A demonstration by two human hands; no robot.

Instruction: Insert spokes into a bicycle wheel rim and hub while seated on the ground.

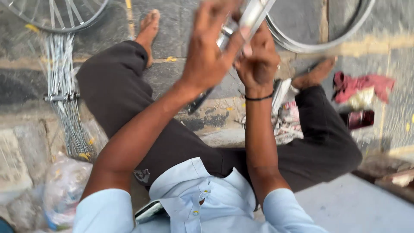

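Observation:
I sit on the ground with my knees apart, in dark trousers and a pale blue shirt. Both hands are raised in front of me on a shiny metal bicycle rim (pixel 302 41). My left hand (pixel 211 51) wraps its fingers over the rim's near edge at the top of the frame. My right hand (pixel 256 60) grips the same rim from below, just right of the left hand, with a black band on its wrist. The rim curves away to the upper right. The image is blurred by motion.
A spoked wheel (pixel 56 13) lies at the top left, with a bundle of loose spokes (pixel 64 95) below it. A plastic bag (pixel 64 190) sits at lower left. A red rag (pixel 362 86) and a dark phone (pixel 360 119) lie at right. My bare feet rest on stone paving.

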